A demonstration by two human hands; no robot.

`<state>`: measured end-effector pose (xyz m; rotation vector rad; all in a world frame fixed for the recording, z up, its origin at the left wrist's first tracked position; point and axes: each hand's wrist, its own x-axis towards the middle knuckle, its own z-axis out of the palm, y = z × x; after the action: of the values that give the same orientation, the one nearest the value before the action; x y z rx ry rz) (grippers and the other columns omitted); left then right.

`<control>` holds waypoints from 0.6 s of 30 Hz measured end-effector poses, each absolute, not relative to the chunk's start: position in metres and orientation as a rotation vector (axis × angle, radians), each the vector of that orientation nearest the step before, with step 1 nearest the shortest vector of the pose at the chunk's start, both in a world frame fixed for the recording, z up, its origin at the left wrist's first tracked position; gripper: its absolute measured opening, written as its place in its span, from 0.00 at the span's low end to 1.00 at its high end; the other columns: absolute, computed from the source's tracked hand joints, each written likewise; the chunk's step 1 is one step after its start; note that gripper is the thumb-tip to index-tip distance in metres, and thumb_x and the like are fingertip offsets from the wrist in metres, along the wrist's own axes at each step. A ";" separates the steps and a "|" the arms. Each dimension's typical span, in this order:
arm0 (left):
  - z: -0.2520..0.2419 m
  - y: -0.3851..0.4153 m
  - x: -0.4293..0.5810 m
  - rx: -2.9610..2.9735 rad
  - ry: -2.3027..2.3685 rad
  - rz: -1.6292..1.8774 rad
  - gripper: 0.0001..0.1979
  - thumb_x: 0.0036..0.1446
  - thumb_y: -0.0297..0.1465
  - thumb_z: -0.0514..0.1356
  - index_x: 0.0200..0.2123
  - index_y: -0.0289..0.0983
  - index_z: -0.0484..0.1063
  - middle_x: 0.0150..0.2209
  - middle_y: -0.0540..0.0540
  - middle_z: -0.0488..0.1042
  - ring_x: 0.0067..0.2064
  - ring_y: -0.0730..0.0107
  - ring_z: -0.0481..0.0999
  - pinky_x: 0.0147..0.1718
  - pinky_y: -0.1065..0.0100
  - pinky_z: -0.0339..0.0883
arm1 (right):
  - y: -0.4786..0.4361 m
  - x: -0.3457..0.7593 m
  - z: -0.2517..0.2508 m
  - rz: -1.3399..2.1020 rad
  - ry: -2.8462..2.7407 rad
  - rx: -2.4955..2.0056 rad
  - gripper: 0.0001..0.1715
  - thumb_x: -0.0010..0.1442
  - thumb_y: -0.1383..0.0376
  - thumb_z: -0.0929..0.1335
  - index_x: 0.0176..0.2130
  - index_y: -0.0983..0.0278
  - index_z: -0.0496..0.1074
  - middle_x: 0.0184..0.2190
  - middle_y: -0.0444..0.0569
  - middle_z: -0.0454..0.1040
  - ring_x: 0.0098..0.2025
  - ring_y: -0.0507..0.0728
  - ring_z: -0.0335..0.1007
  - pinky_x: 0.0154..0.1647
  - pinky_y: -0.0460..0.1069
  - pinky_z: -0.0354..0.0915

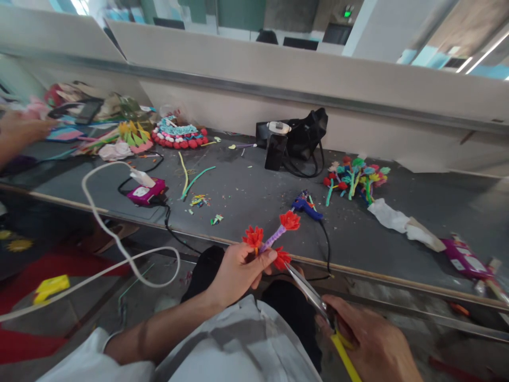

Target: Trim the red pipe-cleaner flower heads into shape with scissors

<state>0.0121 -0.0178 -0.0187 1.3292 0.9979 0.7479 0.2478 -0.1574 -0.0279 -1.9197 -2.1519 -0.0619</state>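
Between the thumb and fingers of my left hand (pixel 240 270) are pipe-cleaner flowers (pixel 289 220) with red heads, one on a purple stem and one on an orange stem. A third red head (pixel 281 259) sits just beside my thumb. My right hand (pixel 369 339) is closed around the yellow handles of a pair of scissors (pixel 308 292). The scissor blades point up and left, their tip at the lower red head; whether they touch it I cannot tell. Both hands are over my lap, in front of the table edge.
A blue glue gun (pixel 308 207) lies on the grey table (pixel 246 196), its cord hanging over the edge. Behind it are a phone (pixel 275 151) and black bag (pixel 314 132). Colourful pipe-cleaner flowers (pixel 358 175) lie right, a purple power strip (pixel 147 192) left. Another person's hand (pixel 27 127) is far left.
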 end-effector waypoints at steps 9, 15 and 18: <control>-0.021 -0.019 0.013 1.349 1.006 0.744 0.23 0.59 0.49 0.61 0.26 0.34 0.74 0.17 0.51 0.69 0.15 0.80 0.62 0.15 0.76 0.51 | -0.159 0.250 -0.030 -0.027 -2.129 -1.902 0.25 0.69 0.46 0.58 0.43 0.55 0.77 0.20 0.40 0.73 0.19 0.51 0.68 0.23 0.45 0.61; -0.020 -0.019 0.014 1.343 0.998 0.733 0.24 0.59 0.49 0.61 0.24 0.34 0.73 0.15 0.52 0.66 0.15 0.80 0.61 0.15 0.75 0.50 | -0.158 0.249 -0.032 0.014 -2.145 -1.927 0.24 0.68 0.46 0.59 0.44 0.55 0.77 0.20 0.40 0.74 0.19 0.52 0.68 0.23 0.46 0.61; -0.021 -0.019 0.014 1.341 0.998 0.735 0.24 0.59 0.49 0.61 0.24 0.34 0.73 0.15 0.53 0.65 0.15 0.79 0.61 0.15 0.75 0.50 | -0.159 0.249 -0.033 0.022 -2.133 -1.939 0.23 0.68 0.46 0.60 0.44 0.55 0.77 0.21 0.40 0.74 0.20 0.53 0.68 0.24 0.46 0.61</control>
<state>0.0137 -0.0192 -0.0208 1.3406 0.9982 0.7351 0.2487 -0.1589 -0.0327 -1.9391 -2.1334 0.0224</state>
